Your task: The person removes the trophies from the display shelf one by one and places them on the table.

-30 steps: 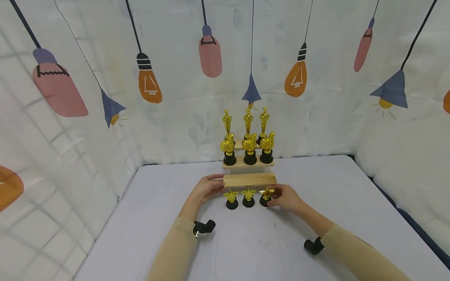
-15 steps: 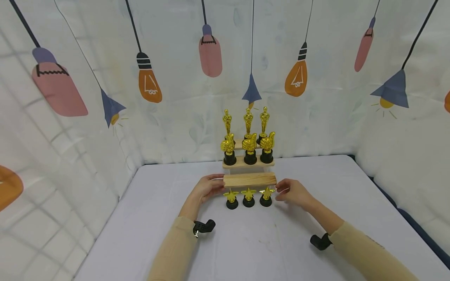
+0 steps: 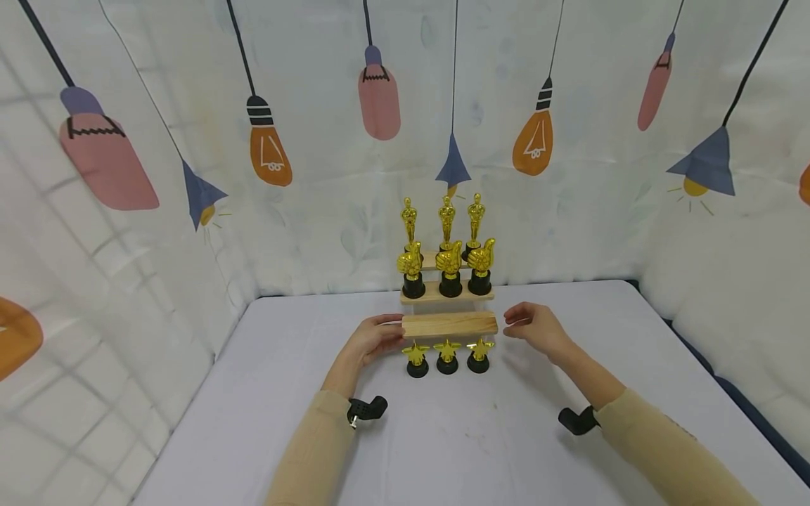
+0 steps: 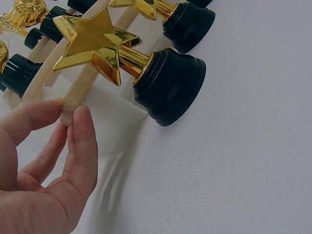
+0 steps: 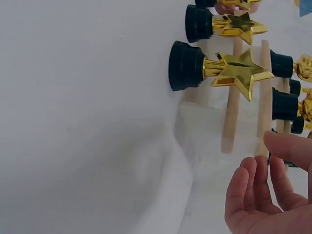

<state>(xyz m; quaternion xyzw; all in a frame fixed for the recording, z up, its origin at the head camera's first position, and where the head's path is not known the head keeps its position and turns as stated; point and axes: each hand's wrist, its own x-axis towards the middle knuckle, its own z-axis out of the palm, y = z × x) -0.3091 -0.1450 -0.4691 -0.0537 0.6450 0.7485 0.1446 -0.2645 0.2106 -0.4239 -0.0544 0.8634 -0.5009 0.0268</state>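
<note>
My left hand (image 3: 373,337) pinches the left end of the lowest wooden shelf board (image 3: 449,325), thumb on one face and fingers on the other, as the left wrist view shows at the board's end (image 4: 75,100). To the right, my right hand (image 3: 538,329) hovers just off the board's other end, fingers loosely bent with nothing between them. Three gold star trophies on black bases stand in a row on the table before the board: a left one (image 3: 417,358), a middle one (image 3: 447,356) and a right one (image 5: 239,73).
Behind, the middle shelf (image 3: 430,292) bears three gold thumbs-up trophies (image 3: 449,263). Three gold figure statuettes (image 3: 446,218) stand on the top shelf at the back. A white cloth covers the table (image 3: 443,450), and a lamp-patterned curtain (image 3: 316,232) hangs behind it.
My right hand has let go of the right star trophy and moved back and to the right, up beside the board's right end. My left hand has kept its place.
</note>
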